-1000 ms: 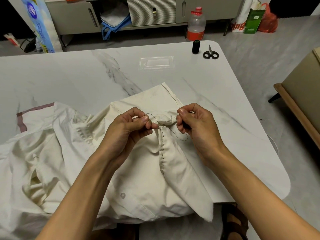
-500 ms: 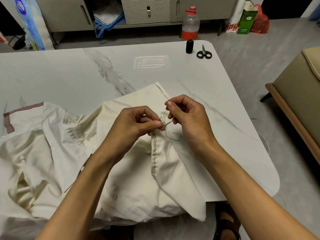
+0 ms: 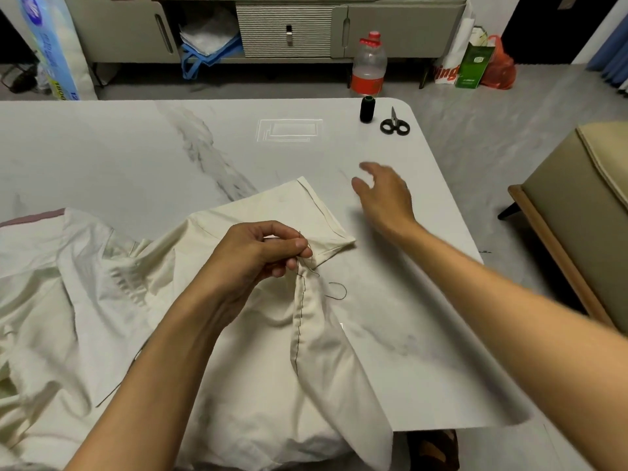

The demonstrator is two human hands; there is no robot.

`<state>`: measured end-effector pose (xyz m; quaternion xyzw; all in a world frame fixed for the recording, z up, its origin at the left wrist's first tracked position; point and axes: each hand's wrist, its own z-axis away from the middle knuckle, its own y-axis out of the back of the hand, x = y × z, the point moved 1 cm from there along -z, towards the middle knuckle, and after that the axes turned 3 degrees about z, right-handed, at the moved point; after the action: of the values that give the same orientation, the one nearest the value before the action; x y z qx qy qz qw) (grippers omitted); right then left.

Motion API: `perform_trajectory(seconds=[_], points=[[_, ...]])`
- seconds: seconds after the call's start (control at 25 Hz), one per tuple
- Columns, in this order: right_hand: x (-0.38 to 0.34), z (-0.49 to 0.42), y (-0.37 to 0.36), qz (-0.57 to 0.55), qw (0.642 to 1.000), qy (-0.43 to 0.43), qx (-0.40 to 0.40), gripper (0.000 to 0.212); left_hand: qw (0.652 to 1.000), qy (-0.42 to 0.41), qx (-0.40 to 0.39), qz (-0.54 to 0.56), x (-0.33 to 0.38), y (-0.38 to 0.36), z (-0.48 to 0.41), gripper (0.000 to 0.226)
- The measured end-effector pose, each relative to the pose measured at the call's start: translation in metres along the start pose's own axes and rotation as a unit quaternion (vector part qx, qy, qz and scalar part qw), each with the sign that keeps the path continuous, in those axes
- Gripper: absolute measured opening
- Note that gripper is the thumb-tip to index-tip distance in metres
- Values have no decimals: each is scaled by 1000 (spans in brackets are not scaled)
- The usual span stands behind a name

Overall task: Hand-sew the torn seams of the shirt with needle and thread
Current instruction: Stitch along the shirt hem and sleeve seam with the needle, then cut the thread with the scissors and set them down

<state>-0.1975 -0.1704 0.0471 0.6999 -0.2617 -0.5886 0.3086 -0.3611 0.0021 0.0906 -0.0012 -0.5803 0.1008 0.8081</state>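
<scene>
A cream shirt [image 3: 210, 334] lies crumpled over the near half of the white marble table [image 3: 136, 158]. A line of dark stitches [image 3: 300, 321] runs down a raised fold of it. My left hand [image 3: 258, 256] pinches the top of that seam and the dark thread [image 3: 334, 290], which curls loose on the cloth to the right. I cannot make out the needle. My right hand [image 3: 384, 195] hovers over the bare table beyond the shirt, fingers apart, holding nothing, blurred by motion.
A black thread spool [image 3: 367, 109] and small black scissors [image 3: 394, 124] sit near the table's far right corner. A beige chair [image 3: 577, 212] stands to the right. A red-capped bottle [image 3: 368, 64], bags and a low cabinet [image 3: 285, 28] stand on the floor behind.
My right hand let go at the seam and moved away up and to the right over the table. My left hand stays pinched on the seam and thread.
</scene>
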Motion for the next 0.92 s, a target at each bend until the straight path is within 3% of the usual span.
perform_trajectory(seconds=[0.16, 0.32, 0.44, 0.52, 0.68, 0.92], points=[[24, -111, -7, 219, 976, 0, -9, 59, 999, 19, 0, 29, 0, 4, -10, 8], [40, -167, -5, 278, 959, -48, -2, 61, 999, 35, -11, 39, 0, 6, -18, 5], [50, -181, -7, 307, 947, -80, -51, 57, 998, 43, -15, 53, 0, 5, -18, 10], [52, -182, -9, 311, 944, -81, -77, 56, 997, 45, -11, 60, 0, 5, -18, 11], [47, -160, 0, 320, 943, -81, -49, 58, 997, 39, -7, 61, -2, 3, -17, 8], [38, -42, 10, 343, 939, -26, -24, 39, 998, 5, 3, 63, 4, -1, -7, 8]])
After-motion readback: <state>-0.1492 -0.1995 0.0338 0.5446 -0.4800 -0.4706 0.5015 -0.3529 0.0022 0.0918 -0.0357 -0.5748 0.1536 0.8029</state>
